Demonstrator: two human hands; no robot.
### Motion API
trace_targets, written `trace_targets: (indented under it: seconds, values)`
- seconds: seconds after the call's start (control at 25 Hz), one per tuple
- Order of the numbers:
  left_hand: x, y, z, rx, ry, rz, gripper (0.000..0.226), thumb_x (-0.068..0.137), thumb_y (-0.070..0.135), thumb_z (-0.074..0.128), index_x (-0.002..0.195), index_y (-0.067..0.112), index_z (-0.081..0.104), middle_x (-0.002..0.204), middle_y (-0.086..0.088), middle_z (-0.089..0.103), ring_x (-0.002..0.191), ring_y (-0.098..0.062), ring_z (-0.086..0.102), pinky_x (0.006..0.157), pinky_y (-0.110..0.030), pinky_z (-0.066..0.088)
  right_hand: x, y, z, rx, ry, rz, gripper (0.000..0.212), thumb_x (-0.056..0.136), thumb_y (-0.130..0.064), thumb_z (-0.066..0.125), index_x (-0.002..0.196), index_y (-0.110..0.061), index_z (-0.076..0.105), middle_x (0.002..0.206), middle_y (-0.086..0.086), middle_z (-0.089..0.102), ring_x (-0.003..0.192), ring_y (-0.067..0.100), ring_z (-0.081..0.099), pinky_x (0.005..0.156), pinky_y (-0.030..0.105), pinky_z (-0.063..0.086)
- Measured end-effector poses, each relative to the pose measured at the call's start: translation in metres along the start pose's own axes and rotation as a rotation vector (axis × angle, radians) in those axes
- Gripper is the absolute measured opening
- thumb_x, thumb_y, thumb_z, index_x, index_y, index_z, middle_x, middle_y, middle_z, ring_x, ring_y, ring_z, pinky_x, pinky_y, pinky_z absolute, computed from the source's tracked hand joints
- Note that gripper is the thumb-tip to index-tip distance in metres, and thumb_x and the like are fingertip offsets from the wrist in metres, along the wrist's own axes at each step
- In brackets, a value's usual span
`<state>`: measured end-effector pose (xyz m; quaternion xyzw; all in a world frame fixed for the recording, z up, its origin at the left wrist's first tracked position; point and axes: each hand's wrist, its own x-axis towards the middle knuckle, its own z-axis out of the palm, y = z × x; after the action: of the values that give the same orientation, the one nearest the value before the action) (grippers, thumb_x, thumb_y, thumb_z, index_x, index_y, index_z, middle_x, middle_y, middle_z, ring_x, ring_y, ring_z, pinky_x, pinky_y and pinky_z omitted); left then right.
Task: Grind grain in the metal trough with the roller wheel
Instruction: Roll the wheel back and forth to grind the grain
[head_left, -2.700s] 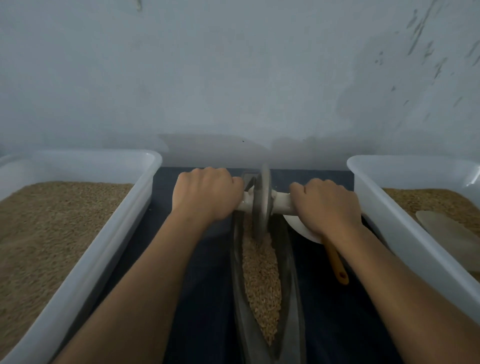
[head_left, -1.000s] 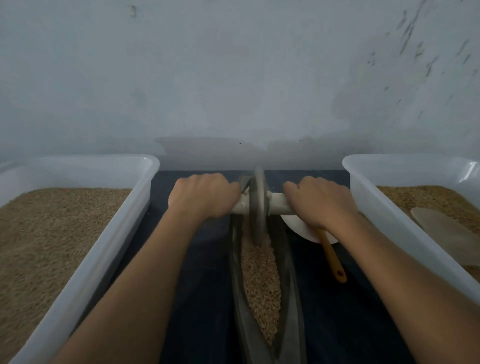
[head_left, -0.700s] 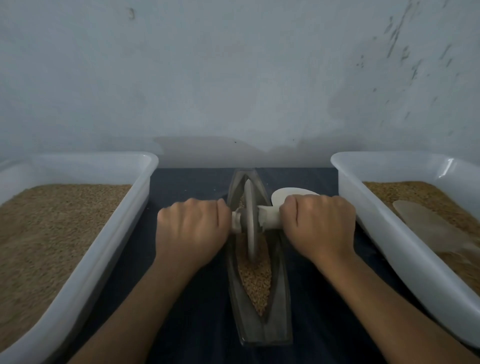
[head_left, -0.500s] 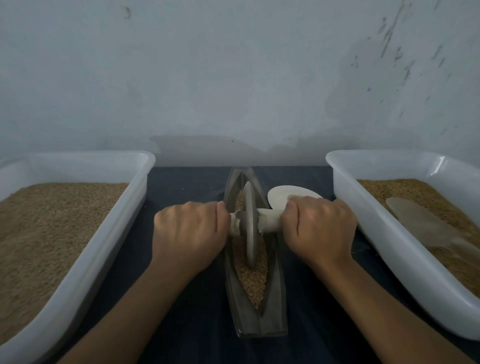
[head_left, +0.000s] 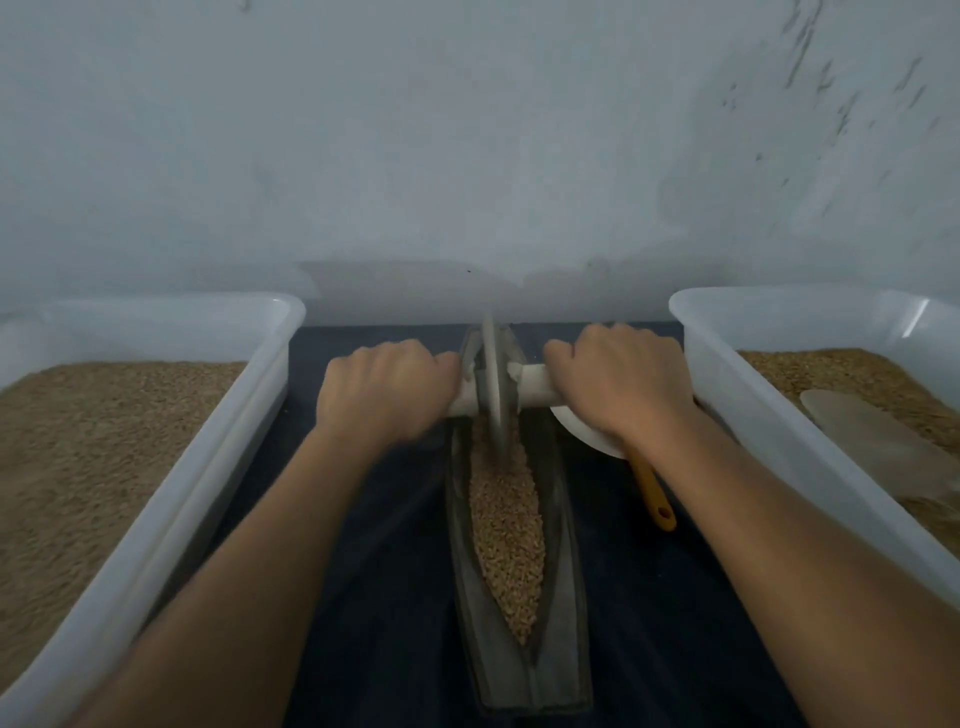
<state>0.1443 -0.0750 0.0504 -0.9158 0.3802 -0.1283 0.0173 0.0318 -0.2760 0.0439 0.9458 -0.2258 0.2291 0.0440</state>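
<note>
Now the roller wheel (head_left: 491, 387) stands upright on its edge at the far end of the metal trough (head_left: 519, 670), its rim sunk into the grain (head_left: 506, 525) that fills the boat-shaped channel. A pale axle handle (head_left: 530, 387) runs through the wheel's centre and sticks out on both sides. The left hand (head_left: 384, 395) is curled tight around the left stub, and the right hand (head_left: 618, 382) grips the right stub the same way, knuckles up.

The disc looks like solid metal, so it is probably heavy and stiff, with its own weight doing much of the crushing. It is narrow and would likely tip sideways unless both hands press evenly. The handle stubs close beside the disc seem the right place to hold. Loose kernels should shift and pile up ahead of the rim.

The trough sits lengthwise on a dark table (head_left: 374, 649). Just to its right lies a white scoop (head_left: 582, 434) with a yellow handle, partly under the right wrist. A white tub (head_left: 156, 519) of grain flanks the left side, and a second tub (head_left: 779, 441) flanks the right.
</note>
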Motion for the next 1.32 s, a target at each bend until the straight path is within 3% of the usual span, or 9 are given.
trace_targets:
  seconds: [0.16,0.36,0.52,0.64,0.84,0.92,1.0,1.16,1.32]
  values:
    - [-0.07,0.022,0.011,0.14,0.387,0.128,0.027,0.089,0.007,0.061,0.069,0.017,0.047,0.056,0.001,0.04,0.044,-0.02,0.041,0.051,-0.025,0.022,-0.063,-0.004,-0.007,0.049,0.24,-0.036,0.05,0.095,-0.036,0.027,0.049,-0.024,0.041,0.045,-0.007,0.036,0.039,0.015,0.035,0.046,0.026,0.028]
    - [-0.089,0.024,0.004,0.11,0.484,0.091,0.037,0.086,0.002,0.064,0.061,0.019,0.041,0.05,0.006,0.032,0.039,-0.014,0.025,0.046,-0.023,0.017,-0.092,-0.003,-0.01,0.149,0.417,-0.088,0.047,0.101,-0.029,0.037,0.055,-0.022,0.047,0.049,-0.006,0.039,0.041,0.017,0.035,0.048,0.031,0.033]
    - [-0.055,0.019,0.007,0.212,0.246,0.065,0.021,0.096,0.018,0.042,0.076,0.02,0.044,0.065,0.004,0.033,0.055,-0.02,0.034,0.05,-0.027,0.018,-0.05,-0.005,-0.009,0.013,0.184,-0.037,0.052,0.089,-0.043,0.011,0.054,-0.022,0.044,0.052,-0.004,0.042,0.045,0.016,0.038,0.049,0.031,0.033]
    - [0.002,0.001,-0.006,-0.031,-0.104,0.007,0.024,0.09,0.041,0.027,0.089,0.024,0.044,0.082,0.001,0.041,0.072,-0.023,0.044,0.067,-0.041,0.036,-0.005,0.004,0.0,-0.034,-0.028,-0.071,0.066,0.068,-0.048,-0.008,0.073,-0.018,0.05,0.07,0.002,0.048,0.06,0.02,0.042,0.054,0.035,0.024]
    - [0.034,-0.009,-0.009,-0.06,-0.288,0.06,0.018,0.092,0.017,0.057,0.087,0.022,0.041,0.084,0.003,0.048,0.073,-0.022,0.053,0.074,-0.049,0.049,0.022,0.002,0.003,0.083,-0.17,0.087,0.052,0.092,-0.048,0.026,0.073,-0.015,0.06,0.071,0.007,0.058,0.064,0.024,0.052,0.056,0.035,0.027]
    - [0.014,-0.003,-0.008,-0.053,-0.151,-0.005,0.012,0.098,0.025,0.05,0.09,0.022,0.041,0.085,0.001,0.044,0.079,-0.027,0.052,0.069,-0.044,0.041,0.009,0.0,-0.002,0.025,-0.106,0.081,0.053,0.093,-0.046,0.022,0.07,-0.015,0.058,0.067,0.005,0.055,0.06,0.023,0.049,0.054,0.035,0.026]
    - [-0.027,0.01,0.004,0.117,0.152,0.043,0.017,0.098,0.02,0.05,0.083,0.021,0.04,0.074,0.002,0.038,0.066,-0.027,0.05,0.056,-0.035,0.033,-0.022,-0.003,-0.006,-0.045,0.053,-0.001,0.054,0.087,-0.046,0.01,0.061,-0.019,0.049,0.058,-0.001,0.046,0.052,0.017,0.039,0.052,0.032,0.022]
    - [-0.094,0.027,0.004,0.177,0.499,0.141,0.036,0.094,0.002,0.054,0.065,0.018,0.04,0.054,0.004,0.03,0.044,-0.014,0.025,0.049,-0.025,0.019,-0.093,-0.002,-0.01,0.169,0.315,-0.059,0.047,0.099,-0.031,0.033,0.053,-0.025,0.039,0.048,-0.008,0.034,0.04,0.012,0.027,0.049,0.027,0.019]
    - [-0.077,0.028,0.001,0.148,0.388,0.017,0.039,0.099,0.022,0.044,0.06,0.02,0.037,0.051,0.008,0.033,0.043,-0.014,0.029,0.048,-0.025,0.022,-0.091,-0.003,-0.009,0.197,0.392,-0.036,0.048,0.099,-0.031,0.035,0.051,-0.026,0.036,0.046,-0.01,0.032,0.039,0.007,0.023,0.05,0.024,0.015]
